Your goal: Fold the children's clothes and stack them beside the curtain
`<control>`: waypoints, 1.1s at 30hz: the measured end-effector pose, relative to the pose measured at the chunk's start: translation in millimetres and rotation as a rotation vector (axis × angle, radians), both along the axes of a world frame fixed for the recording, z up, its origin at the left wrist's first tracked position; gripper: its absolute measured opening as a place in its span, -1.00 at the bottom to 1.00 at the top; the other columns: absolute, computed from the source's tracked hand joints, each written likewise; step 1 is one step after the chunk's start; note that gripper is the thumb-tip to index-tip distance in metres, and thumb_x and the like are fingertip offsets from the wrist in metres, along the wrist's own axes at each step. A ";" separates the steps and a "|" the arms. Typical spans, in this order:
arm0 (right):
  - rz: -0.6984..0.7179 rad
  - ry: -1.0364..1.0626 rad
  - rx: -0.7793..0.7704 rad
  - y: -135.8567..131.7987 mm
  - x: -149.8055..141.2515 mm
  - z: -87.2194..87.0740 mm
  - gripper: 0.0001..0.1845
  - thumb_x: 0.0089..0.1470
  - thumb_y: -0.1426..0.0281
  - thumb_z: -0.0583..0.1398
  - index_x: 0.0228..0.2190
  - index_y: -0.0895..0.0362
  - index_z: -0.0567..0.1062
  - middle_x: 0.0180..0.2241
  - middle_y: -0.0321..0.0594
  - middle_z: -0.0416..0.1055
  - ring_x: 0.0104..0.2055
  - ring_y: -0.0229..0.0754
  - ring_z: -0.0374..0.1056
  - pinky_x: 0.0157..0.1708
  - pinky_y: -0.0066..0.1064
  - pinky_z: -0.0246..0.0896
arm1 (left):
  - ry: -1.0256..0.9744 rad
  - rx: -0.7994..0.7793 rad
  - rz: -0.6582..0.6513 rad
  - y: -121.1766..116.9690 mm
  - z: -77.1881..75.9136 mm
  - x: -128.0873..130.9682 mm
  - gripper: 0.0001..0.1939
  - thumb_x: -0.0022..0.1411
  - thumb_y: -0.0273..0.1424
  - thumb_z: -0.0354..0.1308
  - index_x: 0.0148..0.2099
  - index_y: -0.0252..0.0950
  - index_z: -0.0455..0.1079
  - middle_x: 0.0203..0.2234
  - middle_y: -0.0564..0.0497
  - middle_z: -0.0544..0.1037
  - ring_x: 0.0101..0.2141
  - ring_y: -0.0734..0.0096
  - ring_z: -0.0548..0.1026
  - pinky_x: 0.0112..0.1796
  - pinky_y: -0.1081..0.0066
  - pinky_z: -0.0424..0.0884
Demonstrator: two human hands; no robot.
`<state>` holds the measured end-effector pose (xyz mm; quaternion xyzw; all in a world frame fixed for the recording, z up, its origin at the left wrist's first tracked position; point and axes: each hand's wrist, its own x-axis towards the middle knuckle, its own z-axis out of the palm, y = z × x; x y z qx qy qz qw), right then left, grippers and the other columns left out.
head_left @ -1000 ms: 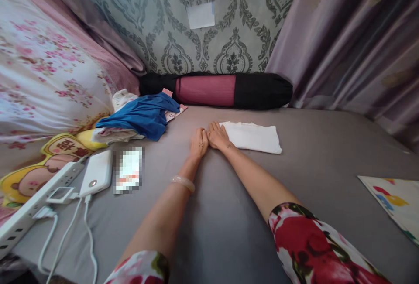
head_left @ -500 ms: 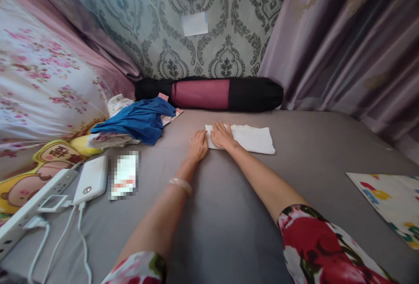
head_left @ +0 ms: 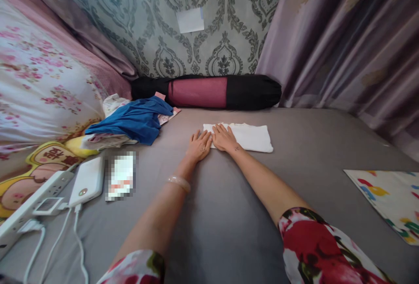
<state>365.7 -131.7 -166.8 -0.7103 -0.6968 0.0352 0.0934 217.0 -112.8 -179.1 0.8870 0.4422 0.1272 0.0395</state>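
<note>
A folded white cloth (head_left: 252,137) lies flat as a long strip on the grey sheet (head_left: 222,214). My right hand (head_left: 224,138) rests palm down on its left part, fingers stretched out. Beside it, at the cloth's left end, my left hand (head_left: 199,145) lies with fingers spread, its fingertips touching the cloth's edge. Neither hand grips anything. The left end of the cloth is partly hidden under my hands.
A blue garment (head_left: 134,118) tops a clothes pile on the left. Nearer are a white power bank (head_left: 87,180) with cables and a power strip (head_left: 36,205). A black and pink roll (head_left: 198,92) lies along the wall. A colourful printed sheet (head_left: 389,201) is at right.
My left hand has shifted onto the left edge of the cloth, its fingers more spread. My right hand stays on the cloth. The view has turned slightly.
</note>
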 end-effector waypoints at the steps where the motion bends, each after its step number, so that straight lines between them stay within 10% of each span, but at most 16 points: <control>1: 0.001 0.006 -0.006 -0.3 0.0 1.0 -0.40 0.30 0.29 -0.18 0.27 0.26 0.13 0.33 -0.06 -0.02 0.37 -0.03 -0.17 0.29 0.00 -0.32 | 0.002 0.003 0.000 -0.2 0.0 0.0 -0.47 0.41 -0.17 -0.30 0.31 -0.14 0.16 0.28 0.08 0.22 0.30 0.07 0.03 0.23 0.05 -0.02; 33: -0.213 0.157 0.043 -34.8 52.1 14.8 -0.43 0.30 0.31 -0.18 0.25 0.25 0.14 0.32 -0.06 0.02 0.35 -0.07 -0.12 0.31 -0.04 -0.32 | -0.027 0.006 0.010 1.8 -2.9 -1.3 -0.48 0.38 -0.17 -0.21 0.30 -0.13 0.19 0.27 0.07 0.24 0.28 0.08 0.06 0.22 0.11 0.03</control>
